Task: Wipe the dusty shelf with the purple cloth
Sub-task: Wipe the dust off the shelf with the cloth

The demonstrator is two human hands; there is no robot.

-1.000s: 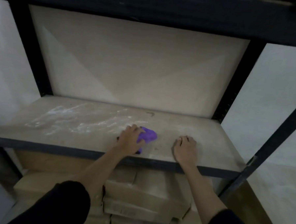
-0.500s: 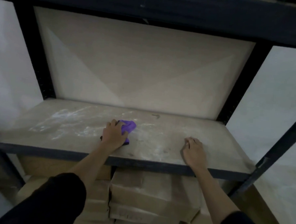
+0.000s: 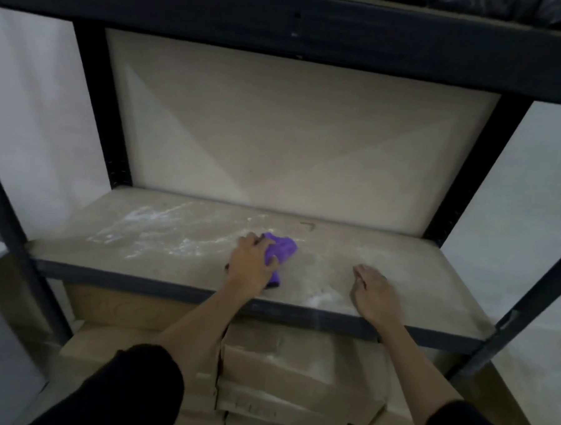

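The shelf [image 3: 416,271] is a pale board in a dark metal frame, with white dust streaks across its left and middle parts and a small patch near the front edge. My left hand [image 3: 250,266] presses a bunched purple cloth [image 3: 282,249] onto the board near its middle; part of the cloth is hidden under the palm. My right hand [image 3: 374,290] rests flat on the board near the front edge, to the right of the cloth, holding nothing.
Dark uprights [image 3: 98,105] stand at the corners, and a dark beam [image 3: 283,14] of the upper shelf crosses overhead. A pale back panel [image 3: 292,141] closes the rear. Stacked cardboard boxes [image 3: 296,375] sit below the shelf.
My left hand slid the purple cloth leftward and back across the board, then a little to the right again. My right hand stayed on the board near the front edge.
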